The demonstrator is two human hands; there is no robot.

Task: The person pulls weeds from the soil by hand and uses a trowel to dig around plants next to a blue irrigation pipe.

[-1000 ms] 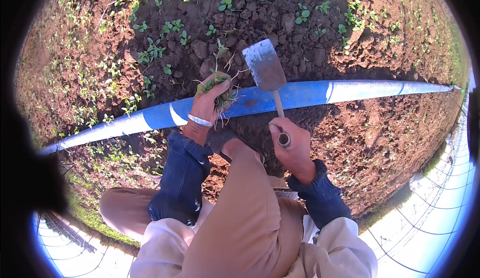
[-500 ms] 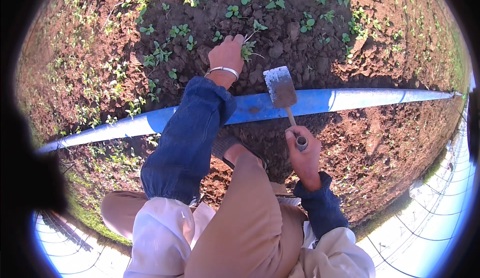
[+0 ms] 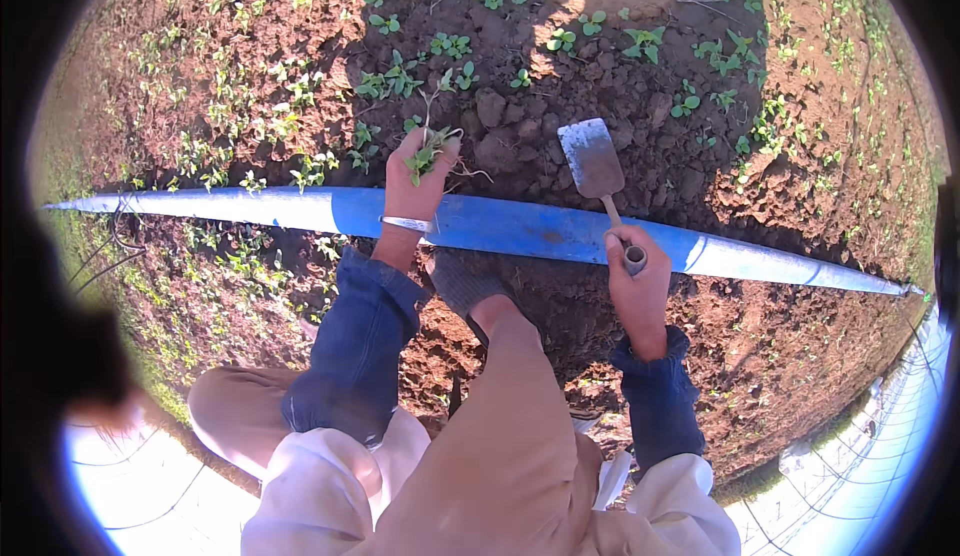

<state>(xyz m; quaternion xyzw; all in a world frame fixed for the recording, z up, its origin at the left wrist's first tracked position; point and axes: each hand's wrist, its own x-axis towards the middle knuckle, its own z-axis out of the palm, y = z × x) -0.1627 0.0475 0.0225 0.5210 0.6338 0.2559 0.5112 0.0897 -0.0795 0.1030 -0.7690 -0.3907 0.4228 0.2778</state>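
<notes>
Since the frame 0.5 s earlier, I note that the left hand (image 3: 418, 184) has drawn back from its full reach and now lies just past the far edge of the blue pipe (image 3: 520, 228), while the right hand (image 3: 637, 286) has stayed close to its former place on the near side. I see the left arm extended forward, its blue sleeve (image 3: 355, 341) crossing the pipe line, a metal bracelet (image 3: 405, 224) at the wrist directly over the pipe. Its fingers are closed around a small uprooted green plant (image 3: 432, 146), whose stem and leaves stand up from the fist and whose thin pale roots trail to the right over the soil. I see the right hand clenched around the handle of 1 hand trowel (image 3: 598, 161); the handle end shows as a round socket at the top of the fist. The flat metal blade points away from me, raised over the dark clods beyond the pipe; I cannot tell whether it touches the ground. Between both hands, a grey-socked foot (image 3: 462, 284) rests against the near side of the pipe, with my tan trouser leg (image 3: 500, 436) behind it. Small green seedlings (image 3: 400, 78) grow scattered in the red-brown soil (image 3: 820, 356) ahead and to the left. My shadow darkens the ground round the trowel. Pale netting (image 3: 880, 456) shows at the lower right rim.
</notes>
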